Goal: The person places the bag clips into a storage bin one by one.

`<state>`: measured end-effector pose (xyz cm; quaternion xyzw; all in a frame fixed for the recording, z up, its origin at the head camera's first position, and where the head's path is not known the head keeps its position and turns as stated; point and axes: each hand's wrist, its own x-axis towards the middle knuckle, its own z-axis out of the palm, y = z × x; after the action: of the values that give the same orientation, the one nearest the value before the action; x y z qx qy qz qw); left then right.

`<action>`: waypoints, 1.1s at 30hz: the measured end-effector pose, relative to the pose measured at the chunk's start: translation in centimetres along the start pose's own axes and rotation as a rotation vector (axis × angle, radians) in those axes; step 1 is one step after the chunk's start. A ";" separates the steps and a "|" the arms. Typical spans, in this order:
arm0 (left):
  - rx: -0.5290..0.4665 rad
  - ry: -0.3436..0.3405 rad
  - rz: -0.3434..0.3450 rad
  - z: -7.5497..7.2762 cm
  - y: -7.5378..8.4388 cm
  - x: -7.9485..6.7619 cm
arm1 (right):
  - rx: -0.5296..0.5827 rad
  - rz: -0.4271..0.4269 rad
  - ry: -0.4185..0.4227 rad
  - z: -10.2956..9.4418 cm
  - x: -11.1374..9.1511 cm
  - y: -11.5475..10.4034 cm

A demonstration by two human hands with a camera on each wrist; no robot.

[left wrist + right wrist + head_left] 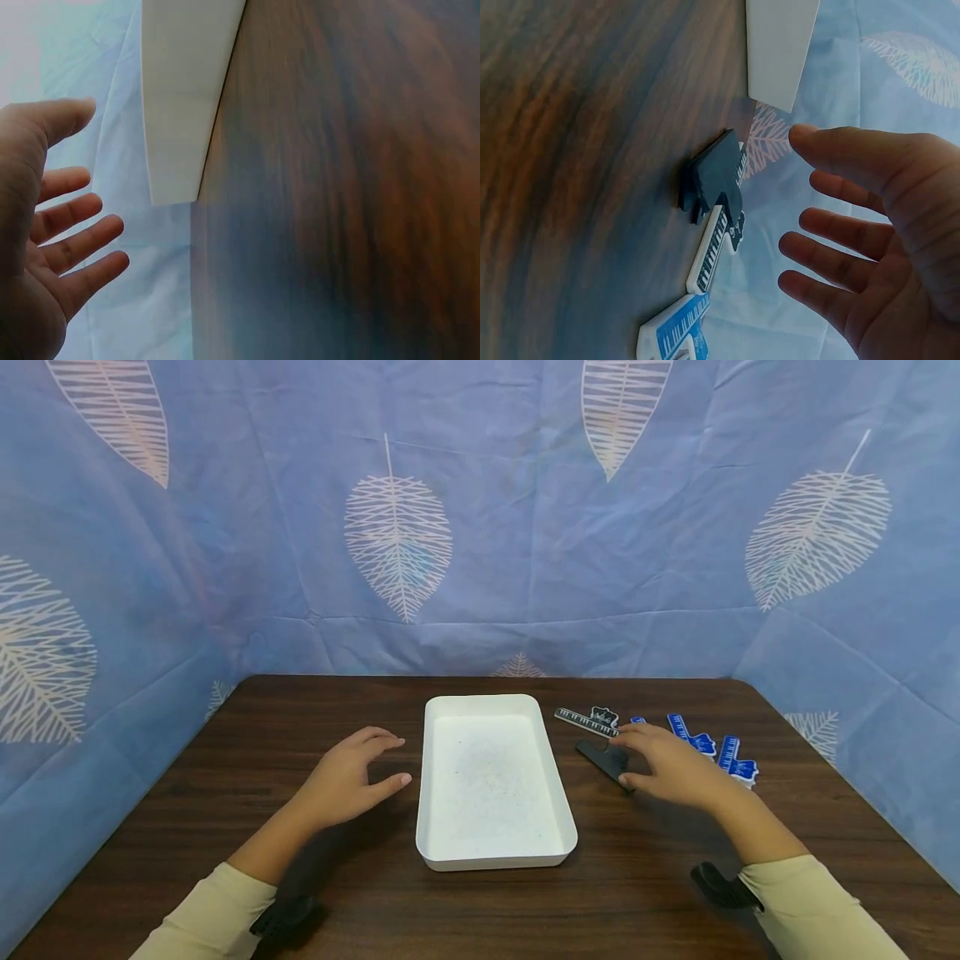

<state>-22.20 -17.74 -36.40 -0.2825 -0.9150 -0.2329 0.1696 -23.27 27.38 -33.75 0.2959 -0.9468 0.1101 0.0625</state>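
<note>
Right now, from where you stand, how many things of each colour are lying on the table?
Blue-and-white pieces: 3, one mostly hidden behind the right hand
Black-and-white piece: 1
Black piece: 1
White tray: 1
Total in view: 6

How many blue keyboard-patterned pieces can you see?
3 visible: the rightmost piece, the middle piece beyond it to the left, and the leftmost piece, mostly hidden behind the right hand. That hand may hide more.
</note>
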 end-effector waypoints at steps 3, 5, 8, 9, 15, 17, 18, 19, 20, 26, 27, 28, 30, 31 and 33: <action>-0.039 0.032 -0.010 0.5 0.0 0.5 | 0.009 -0.003 0.000 0.1 0.4 0.2; -0.094 0.040 -0.035 0.9 0.1 0.8 | 0.013 -0.013 0.001 0.3 0.7 0.4; -0.193 0.036 -0.110 1.4 0.3 1.4 | 0.011 -0.021 0.000 0.6 1.1 0.7; -0.228 0.032 -0.146 1.5 0.4 1.6 | 0.009 -0.021 0.000 0.7 1.3 0.8; -0.388 -0.017 -0.391 2.1 0.6 2.7 | -0.020 -0.024 -0.009 1.2 2.1 1.4; -0.473 -0.036 -0.461 2.4 0.5 3.0 | -0.022 -0.022 -0.025 1.2 2.4 1.5; -0.524 -0.046 -0.490 2.5 0.5 3.1 | -0.020 -0.020 -0.036 1.2 2.5 1.6; -0.576 -0.053 -0.518 2.6 0.4 3.3 | -0.021 -0.016 -0.047 1.3 2.7 1.7; -0.628 -0.060 -0.541 2.8 0.3 3.4 | -0.020 -0.012 -0.058 1.3 2.8 1.8; -0.816 -0.093 -0.628 3.3 0.0 3.8 | 0.011 0.008 -0.101 1.5 3.4 2.0; -0.832 -0.101 -0.636 3.3 0.0 3.9 | 0.016 0.011 -0.107 1.6 3.5 2.0; -0.849 -0.109 -0.645 3.4 0.0 3.9 | 0.018 0.015 -0.113 1.6 3.5 2.0; -0.888 -0.126 -0.666 3.5 -0.1 4.0 | 0.021 0.025 -0.122 1.8 3.7 2.0; -0.909 -0.138 -0.677 3.5 -0.1 4.1 | 0.025 0.026 -0.125 1.9 3.8 2.0; -0.952 -0.156 -0.699 3.6 -0.2 4.1 | 0.033 0.026 -0.133 2.0 3.9 2.0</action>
<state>-26.16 -14.19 -37.61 -0.0258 -0.7583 -0.6383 -0.1301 -27.74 26.33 -35.32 0.2914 -0.9506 0.1065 -0.0068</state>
